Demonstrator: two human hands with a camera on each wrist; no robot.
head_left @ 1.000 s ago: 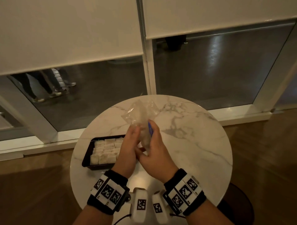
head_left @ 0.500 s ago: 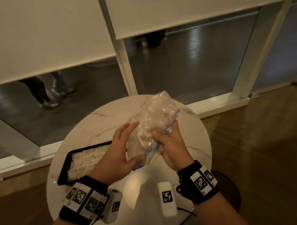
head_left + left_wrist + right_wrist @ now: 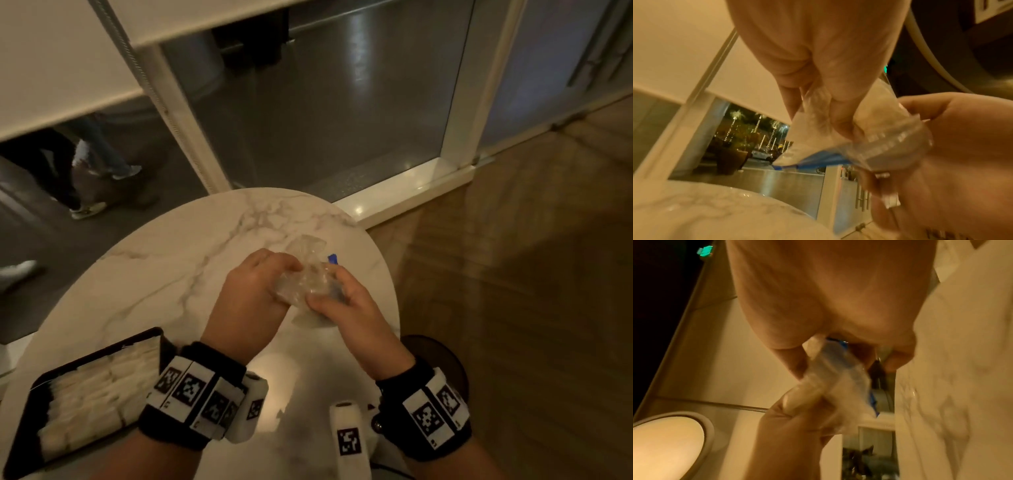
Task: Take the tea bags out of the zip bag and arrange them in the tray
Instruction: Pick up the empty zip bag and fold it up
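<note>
Both hands crumple the clear zip bag (image 3: 306,278) with its blue zip strip above the right half of the round marble table (image 3: 191,274). My left hand (image 3: 255,291) grips the bag's left side, fingers curled over the plastic (image 3: 813,112). My right hand (image 3: 346,305) grips the zip end (image 3: 885,151), and the blue strip (image 3: 872,400) trails past its fingers. I cannot tell whether the bag holds any tea bags. The black tray (image 3: 44,380) at the table's lower left holds several white tea bags (image 3: 92,387) in rows.
The table stands against a glass wall with white frames (image 3: 185,113) and lowered blinds. Wooden floor (image 3: 513,274) lies to the right, and a dark round base (image 3: 442,356) shows under the right wrist. Legs of people (image 3: 85,171) stand beyond the glass.
The bag was held up and spread out between my hands; now it is lowered and squeezed into a small wad. The head view has swung right, so the tray sits further lower left.
</note>
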